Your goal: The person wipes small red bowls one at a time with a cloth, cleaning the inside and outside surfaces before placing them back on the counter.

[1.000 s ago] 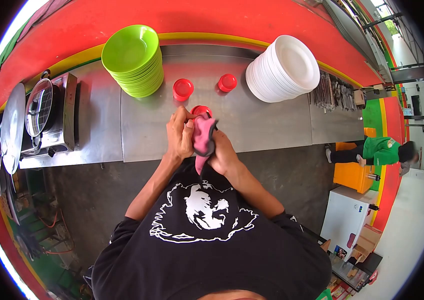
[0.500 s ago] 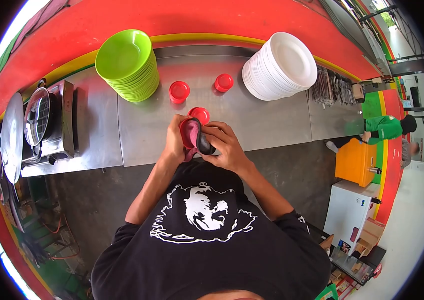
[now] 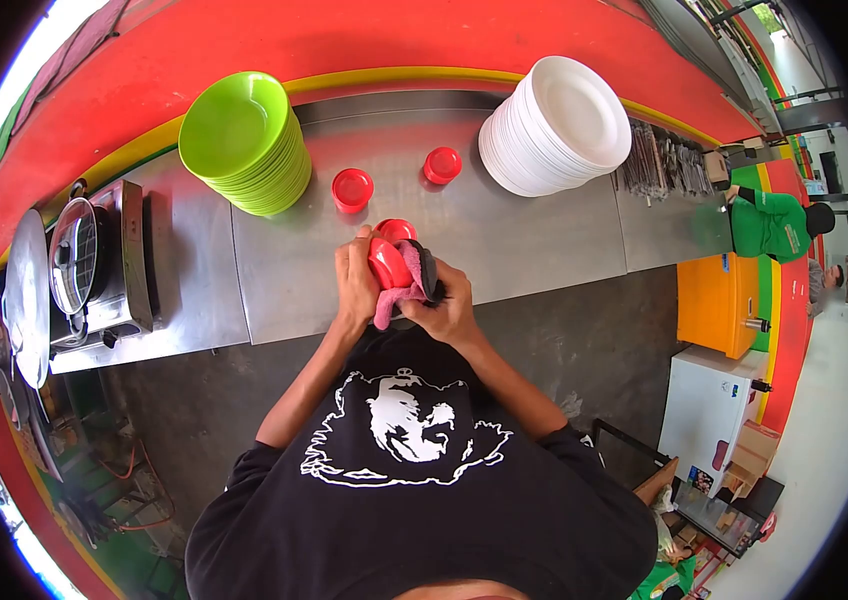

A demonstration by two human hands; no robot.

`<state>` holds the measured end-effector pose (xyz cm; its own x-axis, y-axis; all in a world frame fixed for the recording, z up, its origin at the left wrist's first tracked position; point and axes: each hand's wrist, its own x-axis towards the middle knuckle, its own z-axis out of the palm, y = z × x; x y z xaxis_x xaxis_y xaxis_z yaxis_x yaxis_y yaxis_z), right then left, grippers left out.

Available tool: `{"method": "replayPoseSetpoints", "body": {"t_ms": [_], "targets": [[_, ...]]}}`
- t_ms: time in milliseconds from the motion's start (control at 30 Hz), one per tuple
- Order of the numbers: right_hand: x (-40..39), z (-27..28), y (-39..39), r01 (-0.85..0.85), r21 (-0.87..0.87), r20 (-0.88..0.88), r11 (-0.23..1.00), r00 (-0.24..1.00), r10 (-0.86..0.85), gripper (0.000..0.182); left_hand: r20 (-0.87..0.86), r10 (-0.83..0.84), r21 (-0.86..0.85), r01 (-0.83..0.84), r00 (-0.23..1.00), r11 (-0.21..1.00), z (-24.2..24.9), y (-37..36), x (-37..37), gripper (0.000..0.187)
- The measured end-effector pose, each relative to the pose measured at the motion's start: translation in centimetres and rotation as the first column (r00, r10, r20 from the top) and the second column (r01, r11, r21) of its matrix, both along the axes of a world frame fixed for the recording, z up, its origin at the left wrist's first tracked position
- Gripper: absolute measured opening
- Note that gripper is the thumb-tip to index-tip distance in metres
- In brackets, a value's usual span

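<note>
My left hand (image 3: 356, 282) is closed on the side of a small red bowl (image 3: 386, 264), held tilted above the counter's front edge. A pink and black cloth (image 3: 402, 293) is gripped in my right hand (image 3: 449, 303) and pressed against the bowl's right side. My right fingertips are partly hidden behind the cloth. Just beyond my hands another red bowl (image 3: 399, 229) shows on the counter, partly covered by the held one. Farther back stand two more red bowls, one at left (image 3: 352, 188) and a second bowl at right (image 3: 442, 164).
Tall stacks of green plates (image 3: 249, 140) and white plates (image 3: 559, 125) stand on the steel counter (image 3: 534, 245). A stove with a lidded pan (image 3: 79, 255) is at far left. Cutlery (image 3: 669, 165) lies at right, near a person in green (image 3: 772, 222).
The held bowl has turned from showing its inside to showing its red outer side. The cloth has shifted to its right side and below. The view has tilted slightly.
</note>
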<state>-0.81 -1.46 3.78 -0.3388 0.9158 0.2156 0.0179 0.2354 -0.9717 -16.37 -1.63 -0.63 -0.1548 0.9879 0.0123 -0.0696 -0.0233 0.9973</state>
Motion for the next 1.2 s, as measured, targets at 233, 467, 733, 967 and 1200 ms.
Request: {"method": "replayPoseSetpoints", "body": {"t_ms": [233,467,733,967,1200], "targets": [[-0.5,-1.3,0.0,-0.102,-0.293,-0.133,0.951,0.989,0.065,0.027,-0.251,-0.217,0.066,0.240,0.943,0.968,1.9,2.2,-3.3,0.052],[-1.4,-1.5,1.3,-0.097,-0.332,-0.216,0.938,0.976,0.025,0.027,-0.008,-0.045,-0.007,0.045,0.999,0.999,1.0,0.6,-2.1,0.024],[-0.9,-3.2,0.5,-0.139,-0.441,-0.239,0.887,0.970,0.033,0.027,0.185,-0.214,-0.091,0.233,0.959,0.968,1.3,1.2,-1.7,0.048],[-1.2,-1.7,1.4,-0.052,-0.461,-0.274,0.886,0.958,-0.086,0.024,0.584,0.272,-0.427,0.005,0.765,0.904,4.3,1.7,1.1,0.043],[-0.4,-3.5,0.5,-0.143,-0.583,-0.375,0.800,0.921,-0.109,0.023,0.250,-0.263,-0.201,0.315,0.932,0.927,-0.6,1.4,-1.7,0.039]]}}
